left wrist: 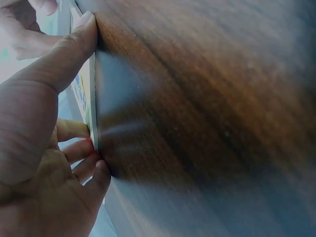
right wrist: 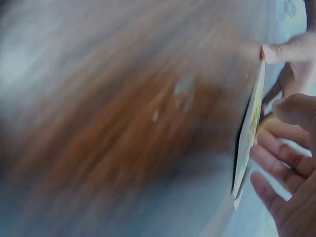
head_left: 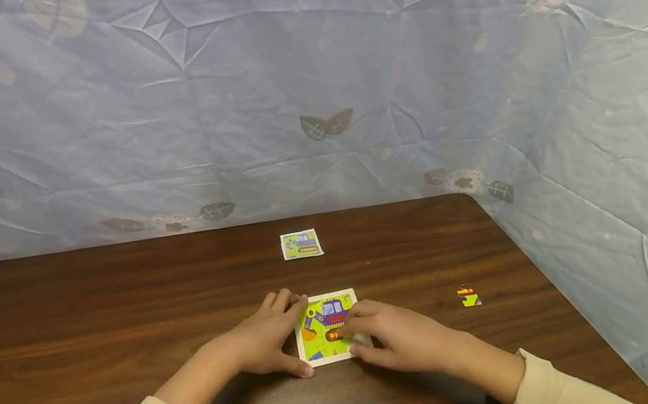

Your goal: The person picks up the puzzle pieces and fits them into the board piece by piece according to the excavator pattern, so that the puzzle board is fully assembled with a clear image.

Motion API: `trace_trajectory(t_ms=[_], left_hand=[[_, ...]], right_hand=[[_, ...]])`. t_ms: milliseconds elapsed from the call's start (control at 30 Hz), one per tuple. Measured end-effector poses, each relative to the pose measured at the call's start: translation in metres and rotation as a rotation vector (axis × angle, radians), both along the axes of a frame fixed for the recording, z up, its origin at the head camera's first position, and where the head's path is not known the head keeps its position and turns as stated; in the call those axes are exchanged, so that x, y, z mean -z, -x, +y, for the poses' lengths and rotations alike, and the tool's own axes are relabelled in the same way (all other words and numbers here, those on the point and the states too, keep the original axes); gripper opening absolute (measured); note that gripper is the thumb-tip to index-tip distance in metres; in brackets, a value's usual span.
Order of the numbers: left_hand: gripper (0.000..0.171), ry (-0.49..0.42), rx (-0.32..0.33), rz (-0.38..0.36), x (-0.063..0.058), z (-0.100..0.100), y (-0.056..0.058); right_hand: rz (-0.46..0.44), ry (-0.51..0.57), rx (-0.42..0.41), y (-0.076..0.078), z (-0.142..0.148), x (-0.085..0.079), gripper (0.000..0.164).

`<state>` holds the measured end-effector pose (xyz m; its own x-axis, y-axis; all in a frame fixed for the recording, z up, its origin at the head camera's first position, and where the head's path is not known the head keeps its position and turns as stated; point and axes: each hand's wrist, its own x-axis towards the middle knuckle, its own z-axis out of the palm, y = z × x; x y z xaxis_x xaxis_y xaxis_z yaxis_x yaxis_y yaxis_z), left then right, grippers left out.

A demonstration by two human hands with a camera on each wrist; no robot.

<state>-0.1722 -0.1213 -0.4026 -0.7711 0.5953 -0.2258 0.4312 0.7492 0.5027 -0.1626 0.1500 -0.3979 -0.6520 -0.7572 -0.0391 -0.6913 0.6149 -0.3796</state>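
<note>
A small square jigsaw puzzle board (head_left: 340,358) with a white border lies flat on the table, showing a purple digger on yellow-green. My left hand (head_left: 260,341) holds its left side, thumb at the near corner and fingers at the far one. In the left wrist view, that thumb (left wrist: 74,47) lies against the board's edge. Over the board's right part, my right hand (head_left: 404,336) touches the picture with its fingertips and hides some of it. In the right wrist view, its fingers (right wrist: 279,160) are at the board's surface, with no separate piece visible in them.
Off to the right, loose puzzle pieces (head_left: 469,298) lie on the dark wooden table (head_left: 93,319). Behind the board is a small card (head_left: 302,244) with the same digger picture. A pale leaf-patterned cloth (head_left: 255,99) hangs behind the table and along its right side.
</note>
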Motion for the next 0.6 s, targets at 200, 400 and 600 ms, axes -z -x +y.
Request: trace_trajectory(t_ms=[200,400,600], left_hand=[[0.113,-0.018,-0.018,-0.012,0.006,0.0,-0.002],[0.112,-0.02,-0.022,-0.001,0.005,-0.001,0.001],[0.113,-0.019,-0.019,-0.006,0.003,-0.002,0.001]], right_hand=[[0.047,0.074,0.074,0.004,0.036,-0.003,0.029],[0.135,0.063,0.207,0.017,0.09,-0.003,0.031],[0.147,0.042,0.33,0.023,0.149,0.004,0.029]])
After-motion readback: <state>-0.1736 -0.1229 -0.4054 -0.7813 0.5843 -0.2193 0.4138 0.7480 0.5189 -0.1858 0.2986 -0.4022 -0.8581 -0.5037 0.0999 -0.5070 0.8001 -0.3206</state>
